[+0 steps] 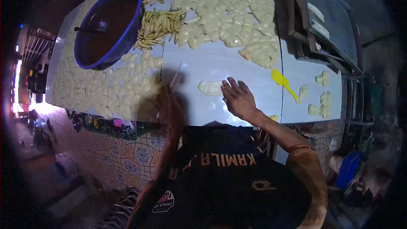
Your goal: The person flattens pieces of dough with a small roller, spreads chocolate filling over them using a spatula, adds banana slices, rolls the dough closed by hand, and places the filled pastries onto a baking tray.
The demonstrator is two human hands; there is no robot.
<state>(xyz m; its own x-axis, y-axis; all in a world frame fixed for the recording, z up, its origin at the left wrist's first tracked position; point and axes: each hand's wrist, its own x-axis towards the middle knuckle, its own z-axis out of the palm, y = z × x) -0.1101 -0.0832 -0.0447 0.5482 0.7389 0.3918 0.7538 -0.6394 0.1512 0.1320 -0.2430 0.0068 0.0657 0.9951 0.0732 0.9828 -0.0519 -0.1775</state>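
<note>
A small flattened piece of pale dough point(208, 87) lies on the white tabletop, close in front of me. At its right edge my right hand point(240, 100) rests with fingers stretched out, fingertips touching or just over the dough. In shadow to the left, my left hand point(169, 104) is closed around a slim, pale, straight tool point(179, 75) that points away from me; its exact kind is unclear. Many more soft dough pieces point(224, 15) cover the table beyond my hands, and others point(114, 87) spread over its left side.
A large blue basin point(137, 23) of brown contents stands at the left, a dark handle point(89, 29) inside. Beside it is a heap of yellowish strips point(159, 27). A yellow spatula point(280, 79) and small dough lumps point(325, 99) lie right; a wooden-edged tray point(328, 12) stands far right.
</note>
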